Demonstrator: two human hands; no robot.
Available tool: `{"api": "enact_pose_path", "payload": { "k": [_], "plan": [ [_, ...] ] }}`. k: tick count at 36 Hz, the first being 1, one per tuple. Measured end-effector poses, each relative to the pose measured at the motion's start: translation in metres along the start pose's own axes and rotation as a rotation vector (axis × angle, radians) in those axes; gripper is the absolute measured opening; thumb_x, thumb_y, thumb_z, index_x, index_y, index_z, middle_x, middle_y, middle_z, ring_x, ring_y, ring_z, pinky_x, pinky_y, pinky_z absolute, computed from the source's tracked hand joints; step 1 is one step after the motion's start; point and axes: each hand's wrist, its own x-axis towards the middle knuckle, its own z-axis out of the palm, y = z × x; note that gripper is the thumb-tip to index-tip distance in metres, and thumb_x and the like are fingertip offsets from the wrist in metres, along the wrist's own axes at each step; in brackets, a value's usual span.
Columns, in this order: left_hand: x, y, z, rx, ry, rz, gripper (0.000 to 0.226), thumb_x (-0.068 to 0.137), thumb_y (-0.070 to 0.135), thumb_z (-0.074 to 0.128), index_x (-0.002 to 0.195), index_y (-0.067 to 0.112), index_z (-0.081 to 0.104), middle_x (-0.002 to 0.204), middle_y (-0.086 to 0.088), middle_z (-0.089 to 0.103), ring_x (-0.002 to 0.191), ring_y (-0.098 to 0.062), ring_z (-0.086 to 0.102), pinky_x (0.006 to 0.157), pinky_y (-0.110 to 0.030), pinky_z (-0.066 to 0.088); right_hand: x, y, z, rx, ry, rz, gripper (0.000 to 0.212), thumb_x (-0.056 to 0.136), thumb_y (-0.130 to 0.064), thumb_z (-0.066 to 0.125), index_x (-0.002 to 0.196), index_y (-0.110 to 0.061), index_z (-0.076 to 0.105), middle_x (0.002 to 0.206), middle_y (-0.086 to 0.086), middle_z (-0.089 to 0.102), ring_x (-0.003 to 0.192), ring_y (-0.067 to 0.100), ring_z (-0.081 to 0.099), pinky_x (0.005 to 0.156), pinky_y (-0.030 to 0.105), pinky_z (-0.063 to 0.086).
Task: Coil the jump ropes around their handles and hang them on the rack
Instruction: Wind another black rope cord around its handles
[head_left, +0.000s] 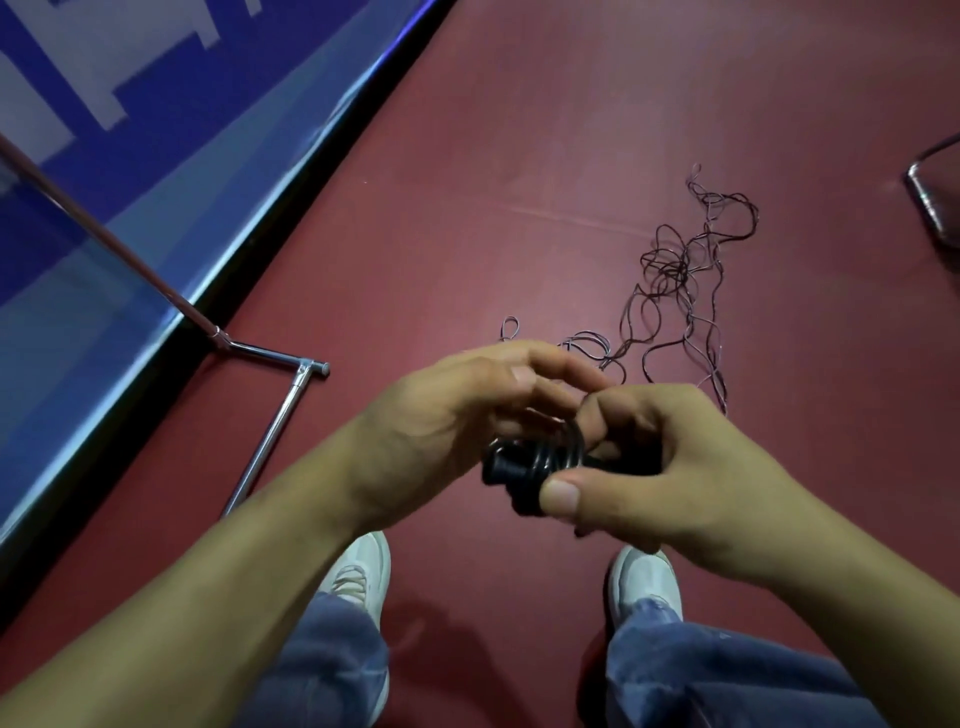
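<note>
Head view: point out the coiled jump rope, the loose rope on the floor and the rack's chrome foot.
coiled jump rope (522, 467), head view, middle of the black coils.
loose rope (668, 270), head view, densest part of the tangle.
rack's chrome foot (267, 441), head view, the tube's middle.

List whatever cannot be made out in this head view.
- Black rope-wrapped handles: mostly covered by the right hand; their count is hidden.
- Left hand: fingertips motion-blurred; its hold is unclear.
- Thin dark rope tangle on the floor: too fine to count ropes.
- Chrome tubular rack: cut off by the left edge.
- Dark metal object: cut off by the right edge.
</note>
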Motion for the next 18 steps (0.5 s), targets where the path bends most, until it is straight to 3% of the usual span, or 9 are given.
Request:
{"api": "enact_pose_path", "payload": {
  "k": [3,6,8,11,13,18],
  "plan": [
    [-0.002,-0.007,-0.001,0.05,0.051,-0.015,0.043,0.087,0.02,0.048,0.121,0.0,0.065,0.12,-0.027,0.067,0.104,-0.039,0.061,0.087,-0.041,0.046,-0.002,-0.001,-0.006,0.052,0.04,-0.019,0.054,0.055,-0.046,0.086,0.076,-0.005,0.058,0.059,0.022,0.061,0.048,0.022,0.046,0.045,0.033,0.033],
    [-0.005,-0.01,0.002,0.03,0.045,-0.016,0.038,0.089,0.02,0.05,0.115,-0.002,0.067,0.113,-0.025,0.07,0.101,-0.03,0.062,0.087,-0.038,0.046,-0.004,-0.002,-0.005,0.028,0.044,-0.058,0.056,0.054,-0.048,0.086,0.076,-0.005,0.058,0.063,0.028,0.057,0.052,0.02,0.046,0.05,0.036,0.034],
    [-0.004,-0.009,0.003,-0.006,0.032,-0.017,0.029,0.09,0.019,0.055,0.109,0.002,0.069,0.105,-0.02,0.07,0.095,-0.027,0.063,0.085,-0.034,0.049,-0.005,0.0,-0.004,0.013,0.048,-0.092,0.055,0.054,-0.047,0.087,0.076,-0.005,0.058,0.059,0.015,0.056,0.055,0.017,0.046,0.052,0.035,0.035],
    [-0.002,-0.01,0.005,-0.008,0.054,0.015,0.017,0.087,0.027,0.071,0.093,0.012,0.074,0.09,-0.014,0.066,0.081,-0.029,0.054,0.071,-0.032,0.046,-0.006,0.002,-0.002,-0.025,0.074,-0.142,0.051,0.055,-0.047,0.087,0.073,-0.009,0.057,0.056,-0.004,0.051,0.052,0.007,0.041,0.049,0.023,0.033],
    [0.0,-0.012,0.008,0.013,0.083,0.03,0.028,0.08,0.042,0.079,0.084,0.015,0.073,0.077,-0.01,0.062,0.07,-0.027,0.045,0.061,-0.032,0.036,-0.007,0.003,0.0,-0.069,0.094,-0.177,0.051,0.056,-0.048,0.087,0.072,-0.012,0.054,0.053,-0.007,0.048,0.049,0.004,0.038,0.046,0.02,0.03],
    [0.003,-0.016,0.015,-0.048,0.103,0.056,0.026,0.084,0.033,0.062,0.076,0.01,0.069,0.065,-0.004,0.061,0.056,-0.012,0.054,0.052,-0.021,0.042,-0.008,0.005,0.002,-0.276,0.153,-0.306,0.053,0.058,-0.058,0.085,0.07,-0.023,0.047,0.05,-0.014,0.04,0.046,0.003,0.032,0.045,0.016,0.026]
  ]
}}
